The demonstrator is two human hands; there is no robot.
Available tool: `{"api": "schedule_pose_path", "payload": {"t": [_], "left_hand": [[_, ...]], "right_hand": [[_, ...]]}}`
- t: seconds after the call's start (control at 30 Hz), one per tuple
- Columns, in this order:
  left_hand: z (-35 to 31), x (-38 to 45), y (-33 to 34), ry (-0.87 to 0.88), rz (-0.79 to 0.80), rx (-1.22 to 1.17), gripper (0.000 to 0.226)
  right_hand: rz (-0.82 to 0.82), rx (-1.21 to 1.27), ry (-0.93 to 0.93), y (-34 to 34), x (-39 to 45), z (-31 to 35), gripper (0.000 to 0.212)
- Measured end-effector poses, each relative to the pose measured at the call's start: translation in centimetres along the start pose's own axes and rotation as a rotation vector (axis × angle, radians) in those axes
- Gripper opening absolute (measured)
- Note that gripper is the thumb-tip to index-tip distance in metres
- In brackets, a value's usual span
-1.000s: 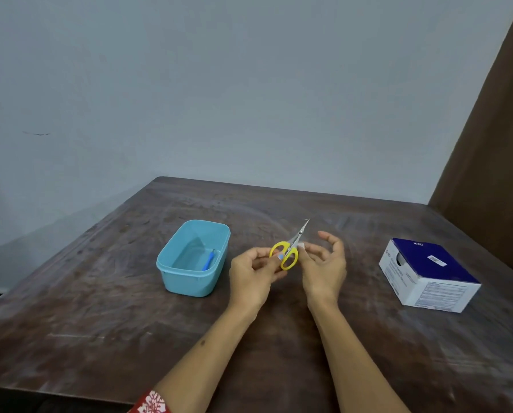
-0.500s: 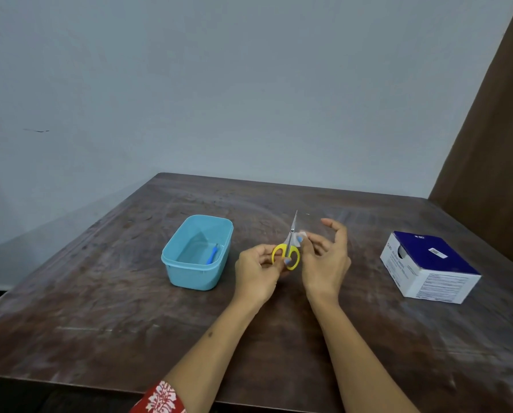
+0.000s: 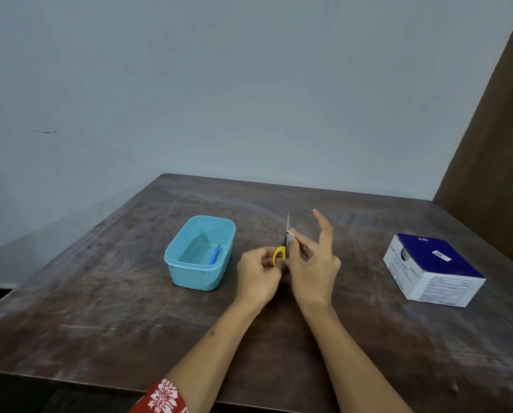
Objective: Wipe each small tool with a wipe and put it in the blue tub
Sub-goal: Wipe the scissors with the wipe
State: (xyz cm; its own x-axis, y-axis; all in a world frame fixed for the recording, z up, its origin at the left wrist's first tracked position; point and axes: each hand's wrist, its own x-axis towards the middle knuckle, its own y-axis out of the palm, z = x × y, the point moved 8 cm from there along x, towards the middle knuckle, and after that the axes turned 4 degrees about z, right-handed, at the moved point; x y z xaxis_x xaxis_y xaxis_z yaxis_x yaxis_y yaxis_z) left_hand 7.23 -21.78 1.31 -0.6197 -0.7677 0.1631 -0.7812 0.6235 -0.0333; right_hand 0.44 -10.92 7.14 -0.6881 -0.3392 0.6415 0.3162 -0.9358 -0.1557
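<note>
Scissors [image 3: 282,248] held upright above table [image 3: 130,308] by yellow handle, pinched in left hand [image 3: 259,275]; blade thus exposed for wiping. Small wipe [image 3: 291,234] pinched against blade by right hand [image 3: 311,263] thumb and forefinger, other fingers spread clear of edge. Blue tub [image 3: 189,278] kept just left of hands for short drop; blue tool [image 3: 215,256] already inside. Wipe box [image 3: 434,272] well right.
</note>
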Motion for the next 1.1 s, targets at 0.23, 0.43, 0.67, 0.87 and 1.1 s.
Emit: {"api": "schedule_pose_path", "payload": {"t": [0.23,0.43,0.67,0.87,1.1], "left_hand": [[-0.6,-0.3,-0.7,0.005,-0.050,-0.077,0.016],[-0.4,-0.3,-0.3,-0.029,-0.013,-0.145,0.018],[-0.7,-0.3,-0.1,-0.017,0.034,-0.151,0.019],[-0.9,-0.7,0.7,-0.072,0.141,-0.142,0.020],[-0.9,-1.1,1.3,-0.091,0.181,-0.125,0.019]], "right_hand": [[0.054,-0.076,-0.131,1.0,-0.3,1.4,0.056],[0.070,0.035,0.028,0.5,0.2,-0.7,0.050],[0.059,-0.107,0.090,0.5,0.2,-1.5,0.014],[0.063,0.010,0.207,0.8,0.2,-2.8,0.009],[0.002,0.094,0.250,0.1,0.4,-2.8,0.008]]}}
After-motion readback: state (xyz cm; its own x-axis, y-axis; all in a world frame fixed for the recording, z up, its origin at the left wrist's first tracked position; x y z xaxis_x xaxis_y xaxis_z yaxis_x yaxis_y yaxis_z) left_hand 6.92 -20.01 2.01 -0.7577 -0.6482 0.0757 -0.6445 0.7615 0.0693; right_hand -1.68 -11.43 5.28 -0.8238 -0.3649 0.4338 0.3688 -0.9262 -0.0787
